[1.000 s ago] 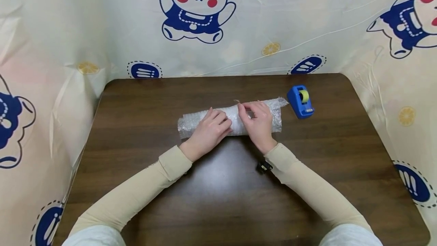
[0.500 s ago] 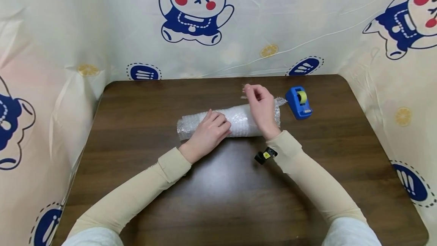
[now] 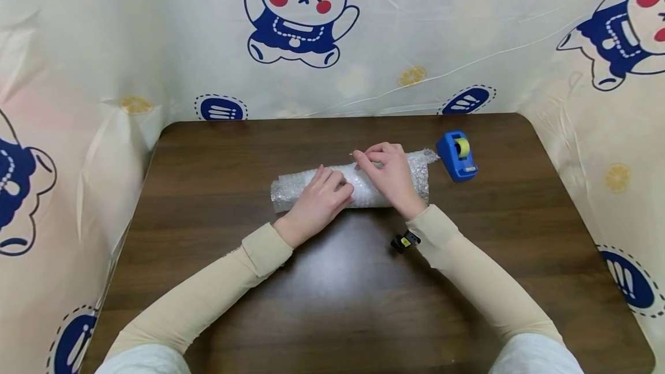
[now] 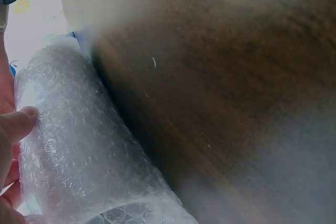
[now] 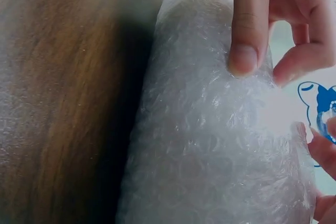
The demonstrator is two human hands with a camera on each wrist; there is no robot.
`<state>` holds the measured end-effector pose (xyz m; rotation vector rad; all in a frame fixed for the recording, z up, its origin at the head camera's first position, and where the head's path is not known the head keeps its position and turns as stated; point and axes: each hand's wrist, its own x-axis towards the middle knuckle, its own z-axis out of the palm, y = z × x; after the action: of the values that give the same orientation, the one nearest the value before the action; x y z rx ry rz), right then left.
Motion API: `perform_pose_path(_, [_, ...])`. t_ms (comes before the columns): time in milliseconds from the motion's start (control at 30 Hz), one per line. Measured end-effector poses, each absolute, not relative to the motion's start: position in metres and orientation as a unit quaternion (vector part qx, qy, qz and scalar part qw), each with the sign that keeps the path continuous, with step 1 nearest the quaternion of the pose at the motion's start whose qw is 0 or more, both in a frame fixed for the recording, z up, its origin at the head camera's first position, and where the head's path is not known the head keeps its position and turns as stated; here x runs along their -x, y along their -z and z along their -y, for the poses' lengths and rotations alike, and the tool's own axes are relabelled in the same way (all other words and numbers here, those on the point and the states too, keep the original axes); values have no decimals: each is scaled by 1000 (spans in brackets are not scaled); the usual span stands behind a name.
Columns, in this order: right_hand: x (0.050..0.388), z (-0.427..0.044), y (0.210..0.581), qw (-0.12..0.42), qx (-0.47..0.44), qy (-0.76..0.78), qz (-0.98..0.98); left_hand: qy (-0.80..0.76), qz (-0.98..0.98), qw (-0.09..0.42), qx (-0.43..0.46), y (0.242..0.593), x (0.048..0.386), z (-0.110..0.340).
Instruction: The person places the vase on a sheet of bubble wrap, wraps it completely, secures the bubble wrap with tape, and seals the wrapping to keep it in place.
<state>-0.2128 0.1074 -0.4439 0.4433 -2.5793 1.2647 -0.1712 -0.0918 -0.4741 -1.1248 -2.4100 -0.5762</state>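
Note:
A roll of clear bubble wrap (image 3: 291, 190) lies crosswise on the table; what is inside it cannot be made out. My left hand (image 3: 321, 204) holds the roll near its middle, its thumb (image 4: 26, 118) along the near side and the other fingers over the far side. Over the right half, my right hand (image 3: 392, 178) is bent down at the far edge, with a tiny see-through strip (image 3: 351, 154) at its thumb and forefinger tips. Close up, the thumb (image 5: 244, 51) meets the wrap while the forefinger curls beside it; the strip itself is hardly visible there.
A blue tape dispenser (image 3: 457, 157) with a yellowish core stands just beyond the roll's right end. The brown wooden table (image 3: 208, 154) is bordered by a printed cloth (image 3: 176, 45) at the back and sides.
My right hand rose off the roll toward the back, a clear strip showing at its fingertips, then came back down and left onto the far edge. The left hand has stayed put.

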Motion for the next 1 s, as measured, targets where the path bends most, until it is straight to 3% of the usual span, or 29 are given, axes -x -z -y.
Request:
perform_pose_path(533, [200,-126,446,78,-200,-409,887,199,879,160,402,460,174,90])
perform_pose_path(1000, [195,-135,458,134,-290,-532,784,215,902,107,357,453,178,88])
